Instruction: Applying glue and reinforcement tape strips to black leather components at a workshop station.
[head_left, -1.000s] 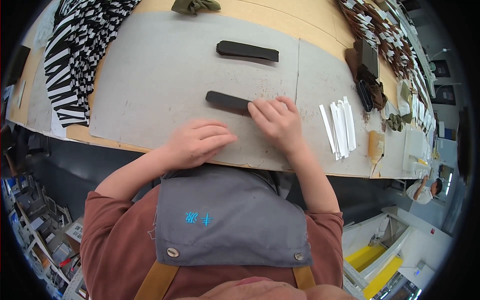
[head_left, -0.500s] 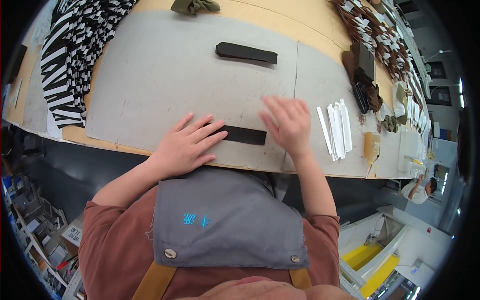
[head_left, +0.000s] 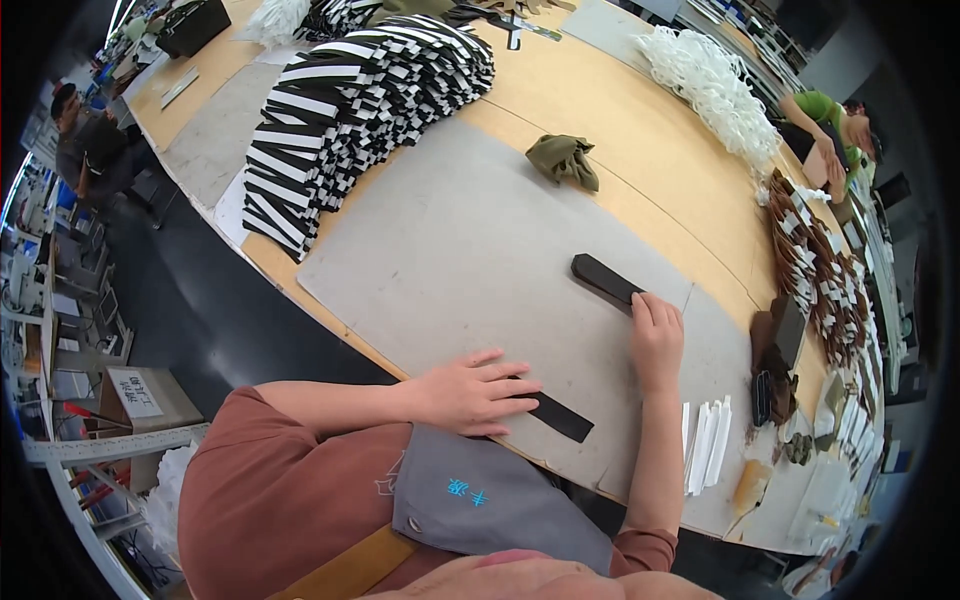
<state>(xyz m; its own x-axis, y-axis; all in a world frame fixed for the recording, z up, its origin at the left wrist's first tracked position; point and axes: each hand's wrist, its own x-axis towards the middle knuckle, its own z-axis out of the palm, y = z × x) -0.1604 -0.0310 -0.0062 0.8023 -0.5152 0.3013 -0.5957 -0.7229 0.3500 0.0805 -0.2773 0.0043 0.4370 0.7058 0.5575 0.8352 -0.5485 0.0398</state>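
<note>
Head view shows the left hand (head_left: 470, 392) spread flat, pinning a black strip (head_left: 560, 416) near the grey mat's (head_left: 450, 250) front edge, while the right hand's (head_left: 656, 338) straightened fingers touch another black strip (head_left: 604, 279) farther back.

Bright, even overhead light fills the scene, with soft, faint shadows and no harsh glare. Fisheye distortion bends straight edges toward the rim, where black vignetting closes in. Focus is sharp centrally, softer far out.

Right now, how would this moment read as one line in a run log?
left hand: flat on near black strip | right hand: touching far black strip | surface: grey mat | nearby: white strips
</note>
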